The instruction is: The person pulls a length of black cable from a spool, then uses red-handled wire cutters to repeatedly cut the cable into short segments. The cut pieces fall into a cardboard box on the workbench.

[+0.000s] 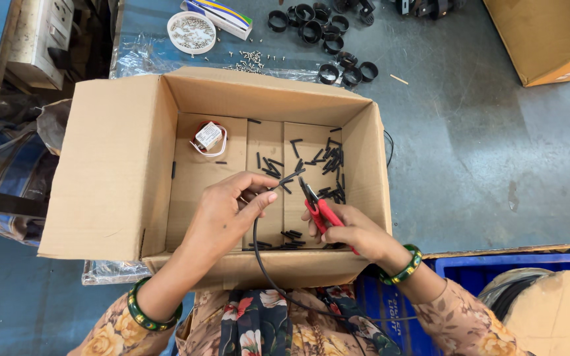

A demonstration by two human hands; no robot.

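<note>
**Hands cutting black cable over open carton**

Grey-blue worn desk (470,132) fills most of the frame. Centre frame: large open brown cardboard box (120,165), flaps spread out, left flap lying flat toward the left edge. A second brown cardboard carton (549,39) sits in the upper right corner. Blue plastic crate (496,270) at lower right, just beside the person's right forearm.

Left hand (222,214) is over the box at lower centre, fingers (258,198) pinched together on the end of a thin black cable (258,254); the cable loops down out of the box toward the lap at the bottom of the frame. Right hand (357,231) is just right of it, fingers wrapped around red-handled cutting pliers (321,211), tip pointing up-left near the cable end. Green bangle on each wrist.

On the box floor: scattered short black cable offcuts (328,161), densest at the right wall, more along the near edge. Small white rectangular module with white wires (208,137) lies in the box's upper left part.

Top of the frame: black plastic rings (318,29) in a loose group, round white lid holding small screws (191,31), loose screws beside it.
</note>
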